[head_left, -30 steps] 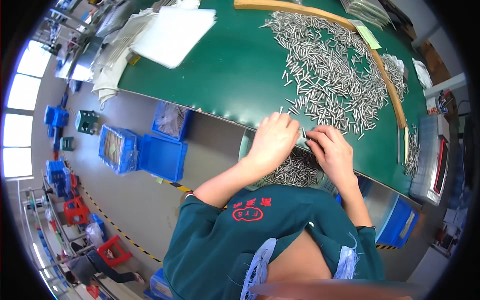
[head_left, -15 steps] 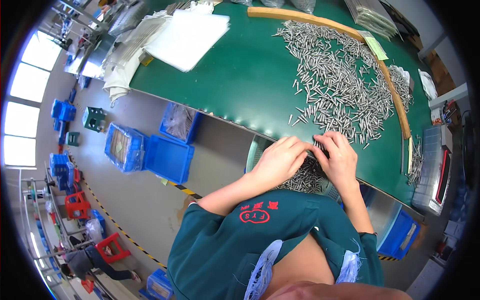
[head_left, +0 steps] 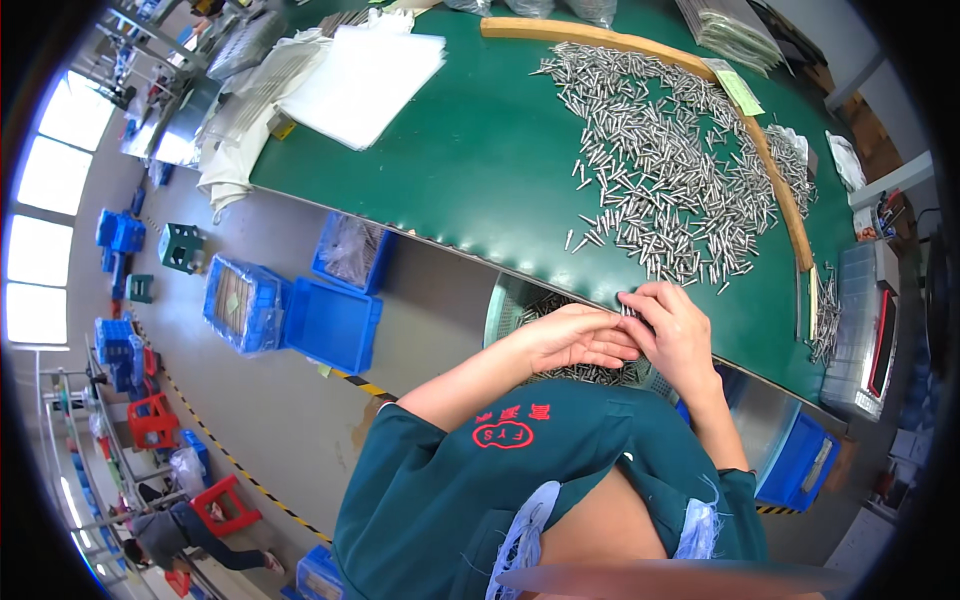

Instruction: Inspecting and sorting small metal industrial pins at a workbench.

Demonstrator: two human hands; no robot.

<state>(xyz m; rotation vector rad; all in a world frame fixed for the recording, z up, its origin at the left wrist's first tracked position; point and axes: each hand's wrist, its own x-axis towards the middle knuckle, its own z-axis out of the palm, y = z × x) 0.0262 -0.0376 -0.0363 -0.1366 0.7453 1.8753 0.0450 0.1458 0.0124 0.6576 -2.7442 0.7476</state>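
My left hand [head_left: 575,338] and my right hand [head_left: 676,334] meet over a round perforated metal basin [head_left: 508,304] held on my lap below the table edge. Between the fingers of both hands is a small bunch of short metal pins [head_left: 628,310]. More pins [head_left: 585,374] lie in the basin under my hands. A large scattered pile of the same silvery pins [head_left: 665,170] covers the green table [head_left: 480,150] just beyond my hands.
A curved wooden strip [head_left: 770,170] borders the pile. White sheets [head_left: 365,70] and cloth lie at the table's far left. Blue crates [head_left: 330,320] stand on the floor to the left, another blue crate [head_left: 800,460] to the right. A clear plastic box [head_left: 860,330] sits at the table's right end.
Both hands have drawn back from the table edge toward my body and now sit together over the basin. The camera view has shifted slightly.
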